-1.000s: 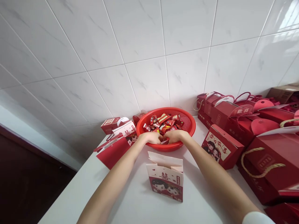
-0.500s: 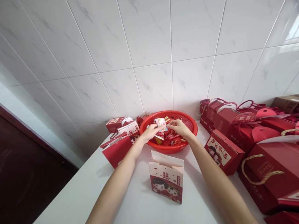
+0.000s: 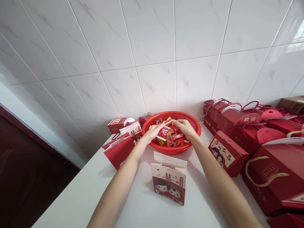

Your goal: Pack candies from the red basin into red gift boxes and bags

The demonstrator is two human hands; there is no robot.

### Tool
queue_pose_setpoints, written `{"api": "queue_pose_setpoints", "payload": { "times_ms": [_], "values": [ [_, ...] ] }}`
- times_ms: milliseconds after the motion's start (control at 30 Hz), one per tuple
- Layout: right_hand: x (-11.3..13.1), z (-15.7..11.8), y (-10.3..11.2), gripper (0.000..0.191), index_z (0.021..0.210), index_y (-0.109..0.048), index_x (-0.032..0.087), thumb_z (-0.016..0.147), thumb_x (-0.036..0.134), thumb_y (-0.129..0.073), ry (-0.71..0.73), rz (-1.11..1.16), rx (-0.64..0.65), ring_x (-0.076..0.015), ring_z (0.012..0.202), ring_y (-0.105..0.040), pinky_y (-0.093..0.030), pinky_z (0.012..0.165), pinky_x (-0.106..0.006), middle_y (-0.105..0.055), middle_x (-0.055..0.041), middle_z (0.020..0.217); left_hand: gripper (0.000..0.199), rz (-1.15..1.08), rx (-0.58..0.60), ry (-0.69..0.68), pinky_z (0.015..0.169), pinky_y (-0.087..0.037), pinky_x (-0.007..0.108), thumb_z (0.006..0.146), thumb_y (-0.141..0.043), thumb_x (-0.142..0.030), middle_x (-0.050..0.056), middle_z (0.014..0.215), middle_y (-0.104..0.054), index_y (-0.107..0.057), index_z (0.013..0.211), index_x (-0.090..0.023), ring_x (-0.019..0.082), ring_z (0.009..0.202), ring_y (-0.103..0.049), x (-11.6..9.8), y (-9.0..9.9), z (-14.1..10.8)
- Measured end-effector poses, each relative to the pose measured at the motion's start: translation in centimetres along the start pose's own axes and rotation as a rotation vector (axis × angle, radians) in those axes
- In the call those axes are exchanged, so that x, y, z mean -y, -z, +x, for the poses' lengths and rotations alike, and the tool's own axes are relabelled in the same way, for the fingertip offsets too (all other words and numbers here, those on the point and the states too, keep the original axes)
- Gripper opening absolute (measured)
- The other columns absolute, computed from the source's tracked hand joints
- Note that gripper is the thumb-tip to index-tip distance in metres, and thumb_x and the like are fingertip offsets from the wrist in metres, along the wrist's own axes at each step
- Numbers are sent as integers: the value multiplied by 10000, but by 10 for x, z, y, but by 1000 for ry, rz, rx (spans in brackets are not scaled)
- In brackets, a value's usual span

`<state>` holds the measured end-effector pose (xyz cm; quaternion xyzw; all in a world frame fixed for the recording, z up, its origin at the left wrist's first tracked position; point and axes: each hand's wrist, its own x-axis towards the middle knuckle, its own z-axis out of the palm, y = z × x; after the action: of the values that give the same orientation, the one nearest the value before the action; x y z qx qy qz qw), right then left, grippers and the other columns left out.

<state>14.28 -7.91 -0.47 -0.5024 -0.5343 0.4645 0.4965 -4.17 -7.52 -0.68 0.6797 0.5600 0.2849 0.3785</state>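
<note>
I'm picking thru wrapped sweets (image 3: 177, 136) in red basket (image 3: 169, 151), L hand (image 3: 152, 132) over its left, R hand (image 3: 186, 128) its right; can't tell if either grips. Next prob. needs clean pinch.

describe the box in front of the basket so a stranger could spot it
On the white table, find the red basket of wrapped sweets. On its near side stands a small white-and-red box, cartoon faces on its front and its top open. Unlike the boxes at left and right, it stands alone.
</note>
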Motion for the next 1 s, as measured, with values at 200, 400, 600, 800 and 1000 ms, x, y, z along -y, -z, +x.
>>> {"api": "queue_pose_setpoints", "payload": {
  "times_ms": [200,400,600,800,1000],
  "values": [
    [0,2,1,264,666,-658,136,838,337,-655,-23,57,-16,-81,524,-476,-360,466,-198,-622,-22,655,632,0,-18,-186,1032,-478,334,797,-742,-277,106,1308,-663,-558,1393,-178,229,1194,-617,5,-3,2],
    [-9,9,4,366,657,-657,146,850,457,-655,-15,83,-26,-76,431,-371,-290,424,-217,-485,22,498,441,181,164,-176,1042,-478,330,803,-714,-298,92,1296,-688,-691,1226,-175,260,1218,-619,1,-2,6],
    [-4,13,9,386,671,-593,177,880,500,-623,-152,292,-94,-99,435,-410,-292,410,-219,-497,16,500,371,622,-14,-65,1057,-444,290,888,-534,-171,62,1309,-694,-720,1203,-231,232,1247,-617,-9,0,25],
    [7,10,15,379,759,-538,178,1005,445,-429,-361,522,-115,-110,449,-477,-317,419,-209,-586,-31,570,387,799,-104,197,883,-533,389,806,-579,-204,235,1219,-703,-729,1153,-122,369,1151,-666,-4,11,43],
    [6,11,18,272,835,-524,188,981,410,-466,-425,599,-83,-131,551,-579,-435,483,-228,-610,-34,707,479,886,47,209,899,-528,367,656,-742,-363,217,1218,-709,-745,1088,-156,383,1158,-655,1,7,50]
  ]
}}
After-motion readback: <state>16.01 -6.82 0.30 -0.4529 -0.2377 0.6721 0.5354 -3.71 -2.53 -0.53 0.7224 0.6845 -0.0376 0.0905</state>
